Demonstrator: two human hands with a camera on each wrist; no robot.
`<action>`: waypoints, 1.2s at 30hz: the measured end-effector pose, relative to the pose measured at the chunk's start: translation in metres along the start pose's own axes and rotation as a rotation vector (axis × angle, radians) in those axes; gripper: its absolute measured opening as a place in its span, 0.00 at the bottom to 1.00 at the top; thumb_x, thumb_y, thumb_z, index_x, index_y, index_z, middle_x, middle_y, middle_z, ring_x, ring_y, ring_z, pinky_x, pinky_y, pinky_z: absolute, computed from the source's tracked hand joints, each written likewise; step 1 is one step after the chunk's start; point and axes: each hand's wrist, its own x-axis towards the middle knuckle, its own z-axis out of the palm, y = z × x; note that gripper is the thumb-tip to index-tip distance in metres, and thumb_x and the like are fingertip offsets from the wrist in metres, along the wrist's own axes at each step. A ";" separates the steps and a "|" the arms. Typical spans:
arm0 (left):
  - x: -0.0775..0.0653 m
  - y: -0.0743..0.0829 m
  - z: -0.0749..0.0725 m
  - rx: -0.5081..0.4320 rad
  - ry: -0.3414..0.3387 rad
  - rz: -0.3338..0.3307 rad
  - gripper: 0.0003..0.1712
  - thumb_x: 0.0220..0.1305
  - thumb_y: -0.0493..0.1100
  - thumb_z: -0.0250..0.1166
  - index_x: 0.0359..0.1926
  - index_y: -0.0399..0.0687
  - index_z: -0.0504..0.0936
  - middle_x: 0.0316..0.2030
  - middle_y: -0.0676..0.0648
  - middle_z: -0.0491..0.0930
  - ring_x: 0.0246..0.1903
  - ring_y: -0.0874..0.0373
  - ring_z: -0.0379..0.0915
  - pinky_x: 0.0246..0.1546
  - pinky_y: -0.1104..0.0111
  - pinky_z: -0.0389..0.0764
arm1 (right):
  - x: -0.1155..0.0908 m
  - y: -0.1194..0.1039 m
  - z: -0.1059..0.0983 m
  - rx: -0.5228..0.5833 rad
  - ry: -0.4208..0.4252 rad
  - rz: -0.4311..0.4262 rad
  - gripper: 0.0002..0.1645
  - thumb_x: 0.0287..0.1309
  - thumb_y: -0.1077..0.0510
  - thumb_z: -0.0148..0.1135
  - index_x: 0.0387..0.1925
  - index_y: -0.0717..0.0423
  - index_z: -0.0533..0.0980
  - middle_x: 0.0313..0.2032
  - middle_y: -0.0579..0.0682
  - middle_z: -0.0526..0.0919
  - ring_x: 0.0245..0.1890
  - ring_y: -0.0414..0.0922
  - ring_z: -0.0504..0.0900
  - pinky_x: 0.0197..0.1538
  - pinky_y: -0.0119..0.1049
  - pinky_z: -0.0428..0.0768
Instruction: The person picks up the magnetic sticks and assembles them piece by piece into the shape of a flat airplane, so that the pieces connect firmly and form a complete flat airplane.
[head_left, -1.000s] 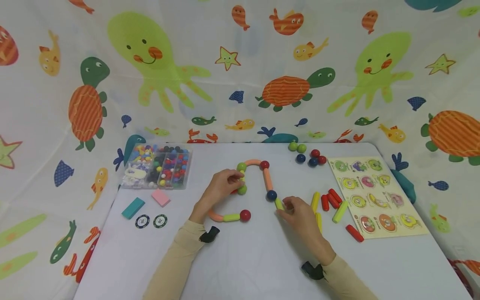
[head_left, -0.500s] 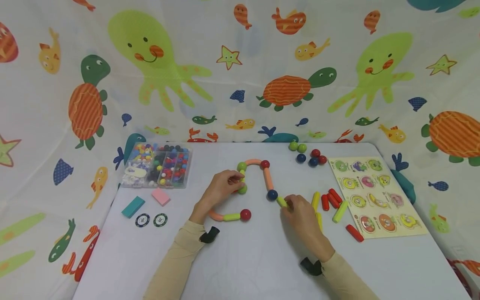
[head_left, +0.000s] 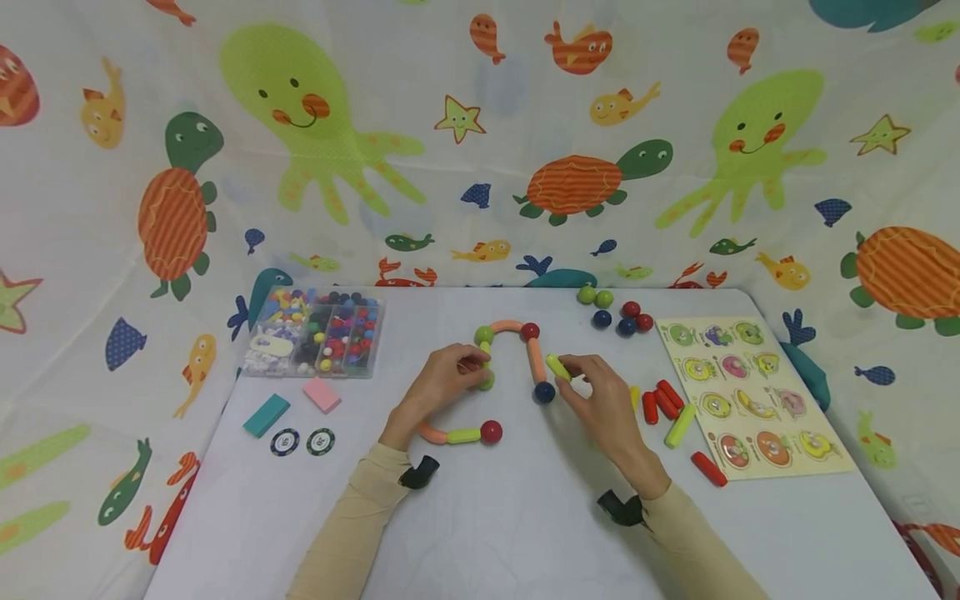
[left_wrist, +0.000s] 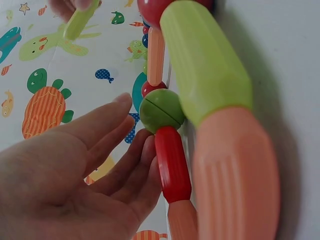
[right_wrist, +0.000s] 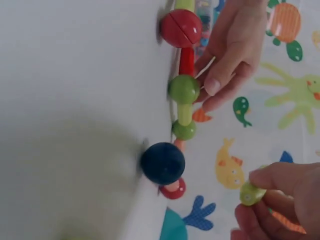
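Observation:
A chain of magnetic rods and balls lies on the white table. It ends in a dark blue ball (head_left: 544,392) below a peach rod (head_left: 536,360), and in a red ball (head_left: 491,432) nearer me. My right hand (head_left: 606,410) pinches a light green rod (head_left: 557,367) between thumb and fingers, lifted above the table beside the blue ball. My left hand (head_left: 441,379) is at the chain's left side. Its fingers lie against the lower green ball (left_wrist: 162,110) and the red rod (left_wrist: 172,162), thumb straight and apart. In the head view the left hand hides that red rod.
Loose balls (head_left: 626,325) lie at the back right. Red rods (head_left: 667,398) and other rods lie beside a wooden picture board (head_left: 780,417). A bead box (head_left: 311,333), a teal block (head_left: 266,415), a pink block (head_left: 322,394) and two round chips (head_left: 320,442) are at left.
The light green rod lay close to the blue ball earlier. My right hand has taken hold of it, drawn it off and raised it away from me. The left hand has hardly moved.

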 end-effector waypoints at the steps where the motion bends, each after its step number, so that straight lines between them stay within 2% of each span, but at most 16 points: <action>1: 0.000 0.000 0.000 -0.001 0.000 0.003 0.17 0.65 0.44 0.71 0.54 0.45 0.85 0.43 0.50 0.84 0.42 0.59 0.79 0.47 0.64 0.81 | 0.004 -0.001 0.003 0.011 -0.007 -0.024 0.20 0.61 0.59 0.72 0.55 0.54 0.81 0.45 0.50 0.84 0.45 0.48 0.82 0.51 0.48 0.84; 6: -0.002 -0.003 -0.001 -0.007 -0.009 0.011 0.16 0.64 0.42 0.72 0.53 0.45 0.86 0.45 0.49 0.85 0.43 0.59 0.79 0.49 0.63 0.81 | 0.021 -0.004 0.020 0.042 -0.118 -0.123 0.20 0.61 0.60 0.71 0.55 0.53 0.81 0.47 0.49 0.84 0.45 0.44 0.83 0.53 0.47 0.83; 11: -0.003 -0.004 0.001 0.009 -0.020 0.026 0.15 0.63 0.40 0.72 0.51 0.45 0.87 0.45 0.47 0.85 0.42 0.59 0.80 0.48 0.64 0.82 | 0.031 0.000 0.037 -0.011 -0.240 -0.251 0.18 0.60 0.65 0.71 0.53 0.55 0.83 0.47 0.50 0.85 0.39 0.43 0.80 0.48 0.44 0.81; 15: -0.003 -0.004 0.001 0.021 -0.027 0.023 0.15 0.63 0.39 0.73 0.50 0.44 0.87 0.44 0.47 0.85 0.42 0.59 0.79 0.47 0.65 0.81 | 0.035 0.005 0.047 -0.097 -0.272 -0.348 0.18 0.56 0.67 0.73 0.49 0.56 0.84 0.44 0.50 0.86 0.40 0.45 0.82 0.48 0.44 0.80; 18: -0.002 -0.004 0.000 0.032 -0.022 0.029 0.14 0.62 0.38 0.73 0.50 0.44 0.87 0.43 0.46 0.85 0.41 0.59 0.79 0.46 0.66 0.81 | 0.037 0.007 0.052 -0.129 -0.287 -0.388 0.17 0.56 0.67 0.73 0.48 0.57 0.85 0.43 0.50 0.87 0.42 0.46 0.83 0.50 0.45 0.82; 21: -0.002 -0.004 -0.001 0.039 -0.013 0.032 0.14 0.62 0.37 0.73 0.49 0.44 0.88 0.43 0.46 0.84 0.41 0.59 0.79 0.45 0.66 0.80 | 0.038 0.008 0.055 -0.145 -0.301 -0.394 0.16 0.57 0.67 0.73 0.48 0.58 0.85 0.42 0.50 0.87 0.43 0.47 0.83 0.51 0.45 0.81; 30: -0.002 -0.005 0.001 0.058 -0.003 0.029 0.13 0.61 0.38 0.73 0.48 0.46 0.88 0.43 0.47 0.84 0.41 0.59 0.79 0.45 0.67 0.80 | 0.036 0.008 0.057 -0.183 -0.327 -0.339 0.16 0.58 0.67 0.71 0.49 0.57 0.85 0.44 0.51 0.86 0.46 0.48 0.82 0.55 0.44 0.81; 36: -0.002 -0.007 0.001 0.051 0.001 0.033 0.13 0.61 0.38 0.73 0.48 0.47 0.88 0.42 0.48 0.84 0.41 0.59 0.79 0.44 0.67 0.80 | 0.036 0.011 0.059 -0.139 -0.320 -0.325 0.17 0.58 0.68 0.71 0.49 0.57 0.84 0.45 0.51 0.86 0.46 0.48 0.83 0.56 0.45 0.81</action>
